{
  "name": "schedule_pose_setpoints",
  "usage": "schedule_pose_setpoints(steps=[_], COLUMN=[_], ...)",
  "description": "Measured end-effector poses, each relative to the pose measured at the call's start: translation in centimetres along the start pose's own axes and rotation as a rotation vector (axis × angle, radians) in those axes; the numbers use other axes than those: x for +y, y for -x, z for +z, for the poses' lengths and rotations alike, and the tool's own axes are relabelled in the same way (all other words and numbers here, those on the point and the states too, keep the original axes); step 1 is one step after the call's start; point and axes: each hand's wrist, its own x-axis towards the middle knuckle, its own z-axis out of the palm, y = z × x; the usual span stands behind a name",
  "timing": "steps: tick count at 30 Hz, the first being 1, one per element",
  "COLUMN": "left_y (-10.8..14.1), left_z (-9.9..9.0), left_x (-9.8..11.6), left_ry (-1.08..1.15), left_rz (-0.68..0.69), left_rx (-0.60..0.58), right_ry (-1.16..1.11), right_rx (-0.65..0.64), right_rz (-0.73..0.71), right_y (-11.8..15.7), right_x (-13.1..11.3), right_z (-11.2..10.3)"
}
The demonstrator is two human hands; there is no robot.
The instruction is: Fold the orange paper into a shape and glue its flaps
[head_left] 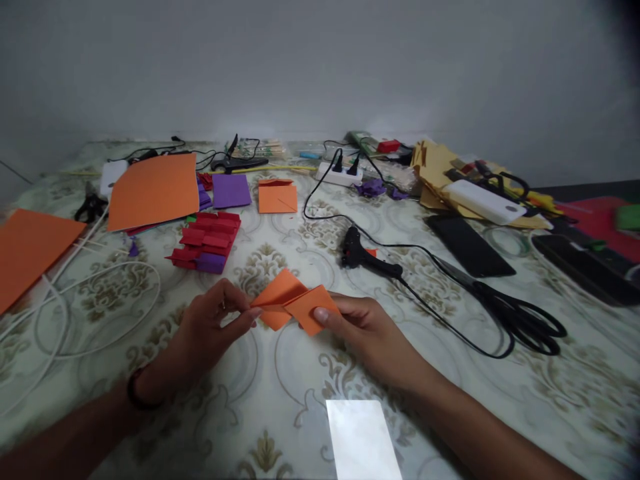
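Thumb and index finger of the left hand are nearly closed, pinching the left corner of a folded orange paper piece; those of the right hand are closed on its right part, thumb flat on the upper face and fingers beneath. The piece is held between the two hands, over the near middle of a patterned tablecloth. A dark band encircles the left wrist. Nearer the camera lies a white rectangle. Beyond the piece, to the left, stand joined red and purple folded units; farther back are a purple square and a folded orange square. To the right, a black glue gun lies on its side, with black-handled scissors and a black phone farther right. Large orange sheets and a looped white cable occupy the left side; a white power strip, with two plugs inserted, lies toward the wall.
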Motion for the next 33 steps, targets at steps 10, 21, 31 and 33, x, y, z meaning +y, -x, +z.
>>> schedule_pose_setpoints(steps=[10,21,31,33], left_y=[-0.4,-0.2,-0.3,-0.5], left_z=[0.3,0.0,0.0,0.0], left_x=[1.2,1.3,1.4,1.6], left_ry=[0.132,0.113,0.055,0.058], left_rz=[0.009,-0.056,-0.008,0.011], left_rx=[-0.056,-0.02,-0.051,-0.084], right_ry=[-0.035,-0.063,-0.043,-0.026], right_rx=[0.027,0.026,0.037,0.04], right_rz=[0.022,0.065,0.069,0.056], right_y=[0.2,0.1,0.3,0.2], right_x=[0.4,0.1,0.4,0.2], right_z=[-0.1,0.2,0.1,0.1])
